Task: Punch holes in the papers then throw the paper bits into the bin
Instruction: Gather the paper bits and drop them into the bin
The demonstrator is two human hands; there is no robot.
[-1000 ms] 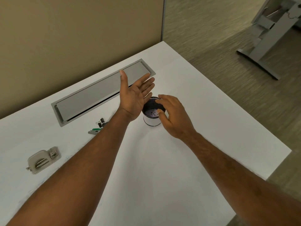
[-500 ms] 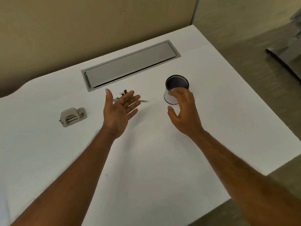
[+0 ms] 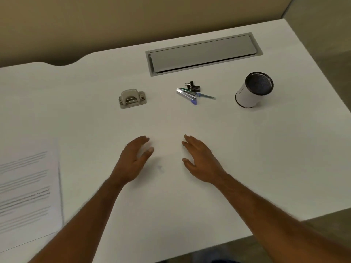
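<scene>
**A:** ok so where were our hands?

**B:** Left hand point(image 3: 133, 160) and right hand point(image 3: 201, 162) were over the desk point(image 3: 171, 215), fingers loose, gripping nothing. Papers point(image 3: 26, 190) lay by our left arm, hole punch point(image 3: 132, 98) further back, bin point(image 3: 252, 91) standing far right.

Papers point(image 3: 28, 190): printed lines blurred; nothing legible

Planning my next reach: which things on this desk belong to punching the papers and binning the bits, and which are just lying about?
For the job: hole punch, printed papers, mesh cup (likely the bin).
Lying about: stapler, binder clips, pen, cable-tray lid.
</scene>
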